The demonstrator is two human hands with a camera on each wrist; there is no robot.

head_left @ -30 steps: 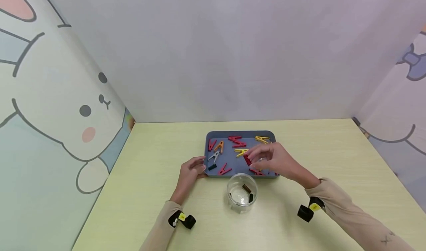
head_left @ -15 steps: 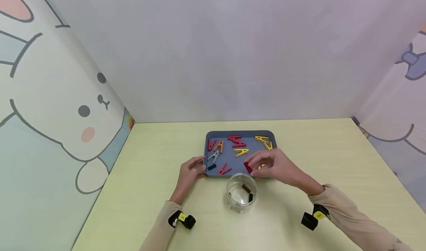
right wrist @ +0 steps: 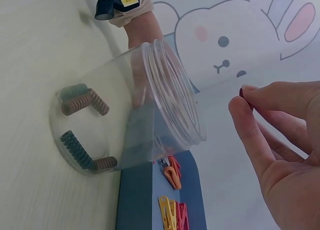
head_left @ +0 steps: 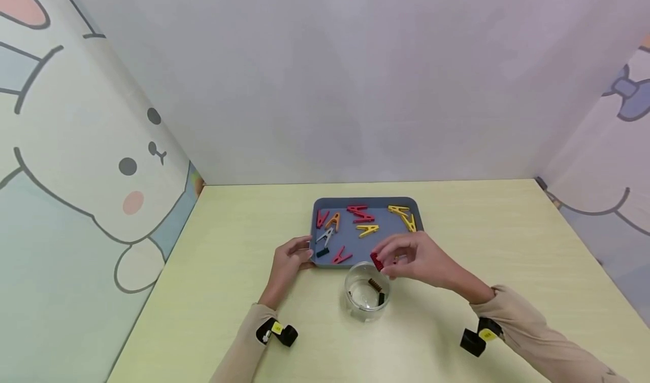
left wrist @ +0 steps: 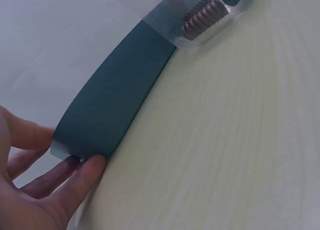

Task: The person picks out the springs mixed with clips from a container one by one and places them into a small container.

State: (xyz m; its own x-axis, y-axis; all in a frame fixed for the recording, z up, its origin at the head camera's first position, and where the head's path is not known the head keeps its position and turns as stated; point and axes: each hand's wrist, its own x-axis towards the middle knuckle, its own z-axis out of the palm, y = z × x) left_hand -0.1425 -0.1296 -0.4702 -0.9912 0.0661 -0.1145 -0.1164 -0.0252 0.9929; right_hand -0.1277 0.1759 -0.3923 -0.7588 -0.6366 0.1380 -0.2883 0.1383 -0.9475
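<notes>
Over the far right part of a clear jar's rim (head_left: 367, 310), my right hand (head_left: 417, 259) pinches a small red coil spring (head_left: 376, 262) between thumb and fingertips. In the right wrist view, the fingers mostly hide this spring (right wrist: 242, 93), which is above the jar mouth. Several springs, green (right wrist: 76, 149) and brownish (right wrist: 105, 163), lie at the jar's bottom. My left hand (head_left: 286, 267) holds the near left corner of the grey-blue tray (head_left: 350, 242), thumb and fingers around its wall (left wrist: 107, 90).
Inside the tray lie plastic clips: red (head_left: 341, 255), yellow (head_left: 368, 230), orange (head_left: 333, 220) and grey (head_left: 326, 236). A dark green spring (head_left: 323, 252) sits near its left wall. The jar stands just in front of the tray on the pale wooden table (head_left: 244, 230).
My right hand has come down and nearer, carrying the red spring from above the tray to the jar's rim. The left hand has stayed at the tray corner.
</notes>
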